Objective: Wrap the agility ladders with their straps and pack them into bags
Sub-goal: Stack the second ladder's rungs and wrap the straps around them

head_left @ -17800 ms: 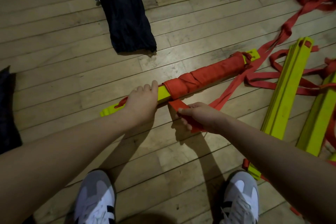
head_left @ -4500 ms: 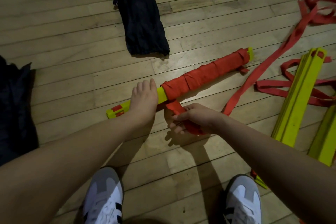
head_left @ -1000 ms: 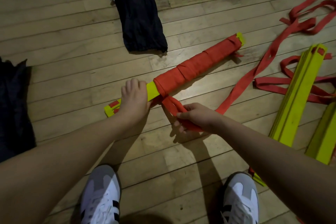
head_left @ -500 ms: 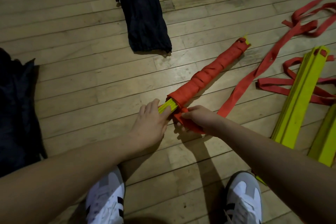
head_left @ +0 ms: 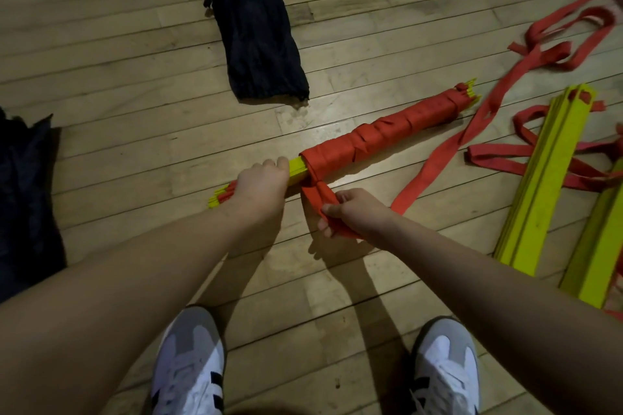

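Note:
A bundle of yellow ladder rungs [head_left: 296, 169] lies slanted on the wooden floor, most of its length wound in red strap [head_left: 381, 135]. My left hand [head_left: 261, 184] grips the bare yellow part near the bundle's left end. My right hand [head_left: 350, 210] holds the red strap just below the wrap's left edge, fingers curled round it. From that hand the loose strap [head_left: 438, 162] trails right and up across the floor. A long dark bag [head_left: 256, 23] lies flat beyond the bundle.
Two more stacks of yellow rungs [head_left: 546, 178] with loose red straps lie at the right. Another dark bag [head_left: 23, 199] sits at the left edge. My two white shoes [head_left: 188, 367] stand at the bottom, on the floorboards.
The bundle has been turned over on the floor between wraps. My left hand has shifted its grip on the yellow end, and my right hand keeps hold of the strap.

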Motion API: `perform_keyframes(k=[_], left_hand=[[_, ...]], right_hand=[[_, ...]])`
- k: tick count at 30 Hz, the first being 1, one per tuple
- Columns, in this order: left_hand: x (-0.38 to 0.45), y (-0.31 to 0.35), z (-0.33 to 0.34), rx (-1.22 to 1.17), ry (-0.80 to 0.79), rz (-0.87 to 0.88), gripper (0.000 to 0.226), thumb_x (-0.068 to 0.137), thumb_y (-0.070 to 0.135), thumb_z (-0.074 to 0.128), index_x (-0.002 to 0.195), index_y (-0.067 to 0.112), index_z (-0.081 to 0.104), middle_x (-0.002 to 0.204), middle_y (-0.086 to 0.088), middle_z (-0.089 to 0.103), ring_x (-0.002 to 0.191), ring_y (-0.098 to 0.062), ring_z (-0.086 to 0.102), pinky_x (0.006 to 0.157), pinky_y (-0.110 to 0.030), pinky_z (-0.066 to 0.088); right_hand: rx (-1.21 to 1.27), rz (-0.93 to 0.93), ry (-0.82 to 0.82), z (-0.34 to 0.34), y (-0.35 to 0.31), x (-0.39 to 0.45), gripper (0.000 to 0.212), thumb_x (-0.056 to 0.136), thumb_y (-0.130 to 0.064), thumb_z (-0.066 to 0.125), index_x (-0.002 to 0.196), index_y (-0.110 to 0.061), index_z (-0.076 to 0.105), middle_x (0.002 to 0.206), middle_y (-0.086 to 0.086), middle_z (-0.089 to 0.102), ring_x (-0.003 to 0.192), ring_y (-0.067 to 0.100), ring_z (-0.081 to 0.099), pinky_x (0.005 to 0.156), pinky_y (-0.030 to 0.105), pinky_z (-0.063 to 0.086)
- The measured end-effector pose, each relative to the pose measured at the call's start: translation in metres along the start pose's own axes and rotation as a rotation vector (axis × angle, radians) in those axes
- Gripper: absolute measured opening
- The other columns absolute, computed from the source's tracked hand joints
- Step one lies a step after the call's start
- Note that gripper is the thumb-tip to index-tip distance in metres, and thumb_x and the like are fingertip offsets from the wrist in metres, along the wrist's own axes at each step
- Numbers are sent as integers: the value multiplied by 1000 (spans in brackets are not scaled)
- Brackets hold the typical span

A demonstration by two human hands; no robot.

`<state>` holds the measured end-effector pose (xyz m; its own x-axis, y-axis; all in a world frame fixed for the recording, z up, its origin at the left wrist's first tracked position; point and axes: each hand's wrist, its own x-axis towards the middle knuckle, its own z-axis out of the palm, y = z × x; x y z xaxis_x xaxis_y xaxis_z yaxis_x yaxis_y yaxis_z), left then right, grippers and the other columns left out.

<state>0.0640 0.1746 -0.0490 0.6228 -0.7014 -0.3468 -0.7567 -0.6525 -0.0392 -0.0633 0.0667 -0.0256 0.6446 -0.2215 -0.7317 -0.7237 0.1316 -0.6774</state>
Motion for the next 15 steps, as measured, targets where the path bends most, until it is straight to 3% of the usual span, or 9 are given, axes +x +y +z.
perform_keyframes(k=[5,9,12,15], left_hand=[[16,-4,-9,34,13,-2,47,87,12,59,128,12,35,117,-12,54,104,-31,55,69,-36,38],[3,-9,0,152,153,146,47,86,19,61,125,11,37,124,-18,48,111,-35,43,86,-41,42],[-16,-11,21,186,284,321,55,74,40,69,110,9,43,123,-28,47,106,-41,45,82,-47,47],[-28,-7,38,141,264,325,54,73,36,70,108,7,40,121,-28,55,96,-44,59,74,-48,52]], right_hand=[[28,65,-104,-4,3,-6,10,97,-8,52,104,-2,57,78,10,70,69,20,64,74,35,54],[106,116,-112,-7,13,-11,10,98,-8,49,104,-3,55,83,12,68,69,19,62,67,31,52],[131,119,-78,-11,15,-12,10,99,-7,48,101,-2,56,88,13,67,69,19,62,63,29,51],[111,124,-60,-13,16,-12,14,99,-6,46,103,0,58,93,16,66,68,19,61,59,25,52]])
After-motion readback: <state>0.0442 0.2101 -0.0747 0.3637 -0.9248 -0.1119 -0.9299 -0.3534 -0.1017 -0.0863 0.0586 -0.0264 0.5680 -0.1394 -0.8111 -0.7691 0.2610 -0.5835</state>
